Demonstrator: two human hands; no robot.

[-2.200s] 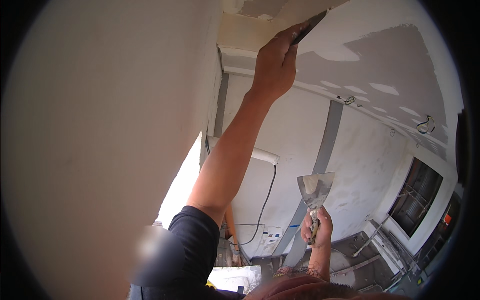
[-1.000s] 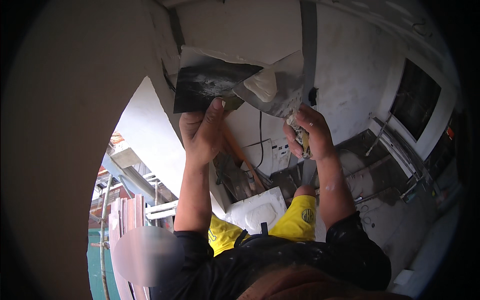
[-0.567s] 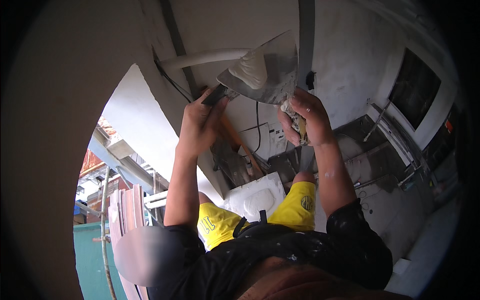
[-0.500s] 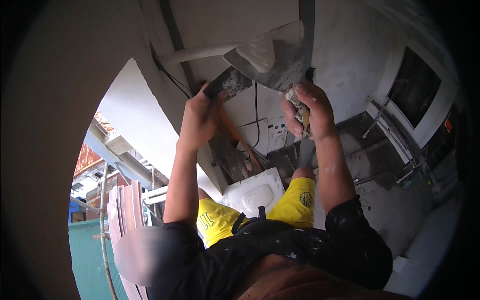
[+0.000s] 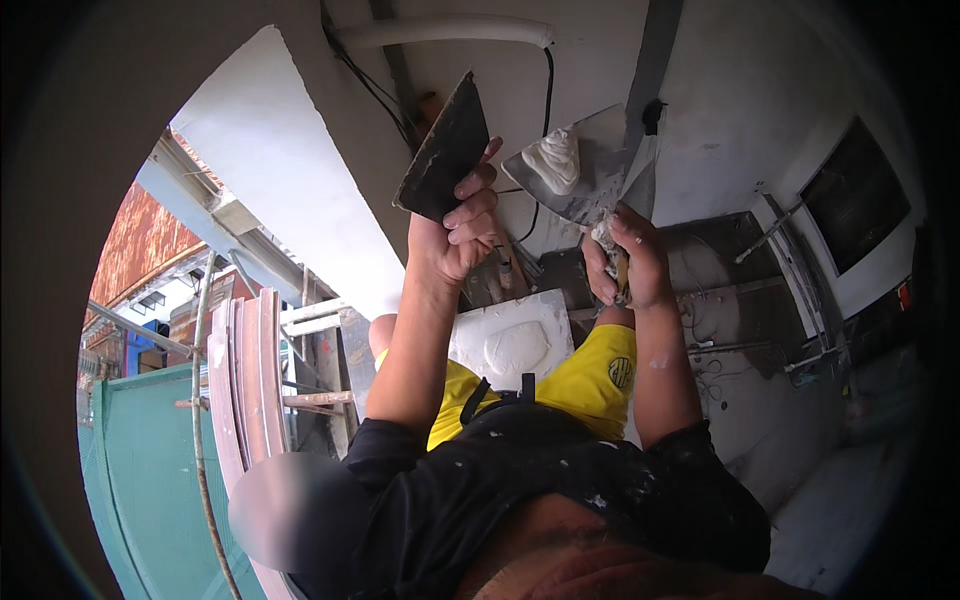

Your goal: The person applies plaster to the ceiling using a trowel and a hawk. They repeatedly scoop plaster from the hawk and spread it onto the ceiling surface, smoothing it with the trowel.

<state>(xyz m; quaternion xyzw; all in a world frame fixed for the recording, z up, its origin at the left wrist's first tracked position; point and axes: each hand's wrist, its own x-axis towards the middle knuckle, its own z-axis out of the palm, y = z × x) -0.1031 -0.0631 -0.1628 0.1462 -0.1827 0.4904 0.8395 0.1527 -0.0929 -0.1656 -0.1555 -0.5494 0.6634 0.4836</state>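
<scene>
My left hand [image 5: 462, 225] is closed on a dark, flat scraper blade [image 5: 452, 150], raised with its broad face showing. My right hand [image 5: 637, 258] grips the putty-smeared handle of a wide putty knife [image 5: 597, 170]. A thick lump of white putty [image 5: 553, 162] sits on the knife's metal blade, toward its left side. The two tools are apart, with a narrow gap between them. Behind the knife, a greyish flat edge partly shows; what it belongs to I cannot tell.
Below my hands lies a white board [image 5: 470, 335] with a rounded patch of putty on it. A white pipe [image 5: 450, 30] and black cables run along the wall ahead. To the left, an opening shows a thin pole [image 5: 203, 400] and green sheeting [image 5: 140, 470]. A dark window [image 5: 855, 195] is at right.
The scraper blade has moved away from the putty knife and tipped up in my left hand. The knife has come lower, and its putty now looks like a ridged heap.
</scene>
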